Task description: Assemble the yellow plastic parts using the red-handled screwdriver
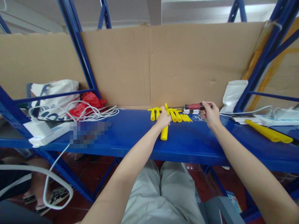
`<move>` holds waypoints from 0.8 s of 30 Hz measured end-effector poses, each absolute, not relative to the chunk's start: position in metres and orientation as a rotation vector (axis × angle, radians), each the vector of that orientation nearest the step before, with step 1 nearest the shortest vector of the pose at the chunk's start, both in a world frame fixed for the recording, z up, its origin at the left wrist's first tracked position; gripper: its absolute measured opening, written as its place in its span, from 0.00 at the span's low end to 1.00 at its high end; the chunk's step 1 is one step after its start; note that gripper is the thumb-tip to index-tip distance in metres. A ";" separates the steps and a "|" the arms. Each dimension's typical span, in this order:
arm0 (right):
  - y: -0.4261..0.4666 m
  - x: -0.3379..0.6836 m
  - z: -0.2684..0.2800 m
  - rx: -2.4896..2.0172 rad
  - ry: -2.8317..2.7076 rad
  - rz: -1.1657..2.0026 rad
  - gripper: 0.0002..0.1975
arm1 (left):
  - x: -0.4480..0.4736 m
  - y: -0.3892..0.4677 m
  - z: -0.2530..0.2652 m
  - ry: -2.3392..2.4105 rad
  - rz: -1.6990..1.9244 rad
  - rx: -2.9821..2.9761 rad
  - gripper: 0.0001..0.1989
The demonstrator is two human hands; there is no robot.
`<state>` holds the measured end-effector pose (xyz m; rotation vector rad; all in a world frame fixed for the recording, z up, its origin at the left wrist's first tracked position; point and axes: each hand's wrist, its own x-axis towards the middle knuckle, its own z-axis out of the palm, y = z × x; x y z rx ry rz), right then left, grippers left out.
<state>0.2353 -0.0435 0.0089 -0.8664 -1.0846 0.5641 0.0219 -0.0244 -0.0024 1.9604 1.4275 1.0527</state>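
My left hand (164,119) is closed around a yellow plastic piece with a tube-like handle (164,133), whose round end points toward me. A screwdriver (194,106) with a red and black handle lies level in my right hand (211,114), its shaft pointing left at the upper part of the yellow piece. Whether the tip touches it I cannot tell. Behind my left hand, several similar yellow pieces (152,115) stand in a row, with small yellow wedges (186,118) to their right. Tiny silver bits, perhaps screws (198,118), lie scattered near my right hand.
A cardboard sheet (187,65) backs the blue shelf (135,137). White cables (100,115), a power strip (51,134), a red plastic bag (87,102) and a cloth bag (58,93) are at left. Long yellow pieces (268,131) and a white pouch (233,95) are at right.
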 end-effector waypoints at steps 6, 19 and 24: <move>-0.044 0.235 0.009 -0.873 -1.085 0.547 0.23 | 0.021 -0.025 -0.002 1.424 1.044 1.966 0.21; -0.041 0.237 0.008 -0.901 -1.105 0.498 0.26 | 0.021 -0.023 -0.002 1.430 1.036 1.967 0.20; -0.042 0.236 0.008 -0.915 -1.110 0.553 0.27 | 0.020 -0.019 -0.005 1.428 1.033 1.959 0.21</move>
